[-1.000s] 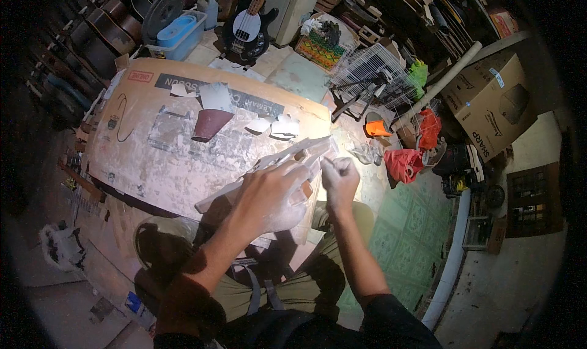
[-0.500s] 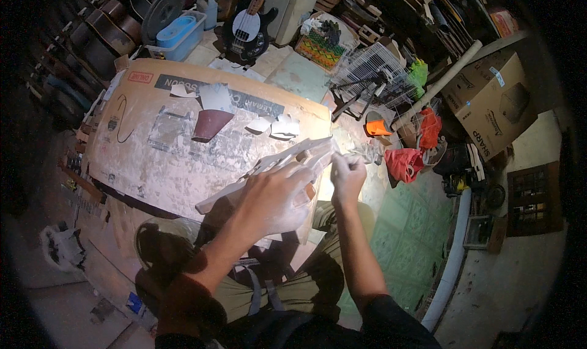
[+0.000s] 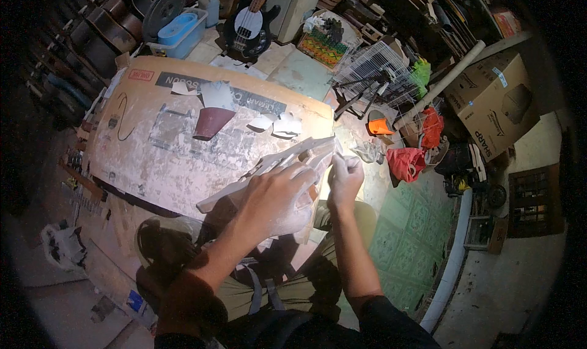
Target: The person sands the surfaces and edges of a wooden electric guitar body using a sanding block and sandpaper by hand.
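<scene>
My left hand point(image 3: 276, 197) is wrapped over a dusty, pale wooden piece point(image 3: 215, 202) with long narrow arms, holding it above the near right part of a flat cardboard sheet point(image 3: 137, 159). White dust coats both hands. At the piece's right end, my right hand point(image 3: 346, 181) is closed in a pinch, its fingertips close against the edge. Whatever lies between those fingers is too small and blurred to name. Beyond the piece lie a dark red sandpaper sheet point(image 3: 214, 122) and torn pale paper scraps point(image 3: 286, 126).
A black-and-white electric bass point(image 3: 249, 28) stands at the far edge, beside a tub with a blue basin point(image 3: 177, 31). To the right are a wire cage point(image 3: 379, 70), a red bag point(image 3: 405, 163) and a large carton point(image 3: 492, 104). Green tiles point(image 3: 403, 226) cover the floor at right.
My right hand has shifted slightly toward me along the end of the wooden piece. The left hand keeps its hold, and the whole view has moved a little.
</scene>
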Demonstrator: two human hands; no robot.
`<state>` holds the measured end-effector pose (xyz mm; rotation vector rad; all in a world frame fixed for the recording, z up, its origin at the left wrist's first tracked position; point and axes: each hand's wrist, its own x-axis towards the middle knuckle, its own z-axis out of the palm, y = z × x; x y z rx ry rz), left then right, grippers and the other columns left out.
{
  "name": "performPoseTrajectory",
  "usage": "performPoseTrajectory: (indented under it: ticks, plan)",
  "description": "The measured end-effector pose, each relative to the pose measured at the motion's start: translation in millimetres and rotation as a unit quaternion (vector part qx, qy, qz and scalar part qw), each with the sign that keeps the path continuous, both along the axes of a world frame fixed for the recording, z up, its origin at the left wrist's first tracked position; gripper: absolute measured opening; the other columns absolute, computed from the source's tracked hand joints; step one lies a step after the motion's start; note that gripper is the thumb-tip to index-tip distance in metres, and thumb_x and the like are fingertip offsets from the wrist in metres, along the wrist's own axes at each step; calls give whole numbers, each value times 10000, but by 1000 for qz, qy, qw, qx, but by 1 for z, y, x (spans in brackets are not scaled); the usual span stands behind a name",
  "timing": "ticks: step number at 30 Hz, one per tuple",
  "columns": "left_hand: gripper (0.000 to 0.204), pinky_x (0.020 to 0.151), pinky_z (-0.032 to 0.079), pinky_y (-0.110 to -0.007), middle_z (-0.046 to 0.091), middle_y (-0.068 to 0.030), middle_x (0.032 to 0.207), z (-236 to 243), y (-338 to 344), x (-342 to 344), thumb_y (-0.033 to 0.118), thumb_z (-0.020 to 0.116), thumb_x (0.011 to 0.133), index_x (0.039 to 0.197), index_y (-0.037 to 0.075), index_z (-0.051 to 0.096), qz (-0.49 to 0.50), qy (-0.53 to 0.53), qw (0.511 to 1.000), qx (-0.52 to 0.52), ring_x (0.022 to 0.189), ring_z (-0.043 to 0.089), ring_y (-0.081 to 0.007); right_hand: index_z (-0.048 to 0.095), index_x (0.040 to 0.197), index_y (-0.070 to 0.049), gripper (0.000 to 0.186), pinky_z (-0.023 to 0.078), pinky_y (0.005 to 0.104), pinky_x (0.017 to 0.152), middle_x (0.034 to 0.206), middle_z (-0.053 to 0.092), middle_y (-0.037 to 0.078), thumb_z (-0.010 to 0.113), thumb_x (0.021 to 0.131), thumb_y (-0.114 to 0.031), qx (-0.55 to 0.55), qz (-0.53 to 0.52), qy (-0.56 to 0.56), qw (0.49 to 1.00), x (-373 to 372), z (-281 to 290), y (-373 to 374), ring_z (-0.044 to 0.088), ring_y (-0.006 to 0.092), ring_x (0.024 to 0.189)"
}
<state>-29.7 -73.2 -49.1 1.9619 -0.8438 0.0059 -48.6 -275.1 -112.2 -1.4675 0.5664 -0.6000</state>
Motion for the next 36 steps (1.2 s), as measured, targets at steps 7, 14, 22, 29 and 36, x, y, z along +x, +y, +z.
performPoseTrajectory:
  ticks: [7, 14, 22, 29, 36]
  plan:
    - [411, 738, 562, -459, 660, -163, 1021, -3, -2, 1, 119, 708, 664, 1064, 64, 627, 2, 10, 1000, 9, 863, 672, -392, 451, 759, -96, 271, 353, 224, 462, 660, 480, -25, 691, 860, -20, -25, -2, 12, 1000, 1, -5, -7, 427, 52, 525]
    - [397, 739, 563, -457, 666, -151, 1037, -2, -2, 0, 142, 723, 672, 1051, 65, 634, 9, -27, 1000, -8, 866, 675, -385, 455, 768, -90, 273, 367, 222, 481, 658, 484, -27, 707, 864, -47, -30, 11, 6, 999, -3, -12, -7, 433, 50, 538]
    - [454, 778, 570, -435, 672, -156, 1086, -5, 4, 2, 168, 755, 660, 1089, 65, 647, 4, 8, 1000, 28, 908, 685, -370, 441, 776, -89, 269, 355, 235, 457, 655, 488, -14, 689, 869, -43, -20, 24, 23, 999, -8, -5, 12, 430, 58, 524]
    - [455, 782, 568, -437, 669, -174, 1102, -6, 4, 3, 148, 736, 662, 1098, 63, 641, -2, 21, 1000, 13, 908, 679, -384, 444, 755, -95, 293, 356, 223, 474, 695, 517, -2, 711, 870, -64, 19, 43, 5, 999, -12, -12, 16, 451, 55, 559]
    - [382, 766, 557, -445, 667, -153, 1040, -2, 2, 1, 148, 706, 710, 1076, 75, 624, -1, 10, 1000, 17, 894, 683, -375, 453, 788, -80, 249, 351, 226, 435, 629, 484, -14, 684, 865, -26, 32, 34, 0, 999, -11, 6, 25, 422, 61, 480]
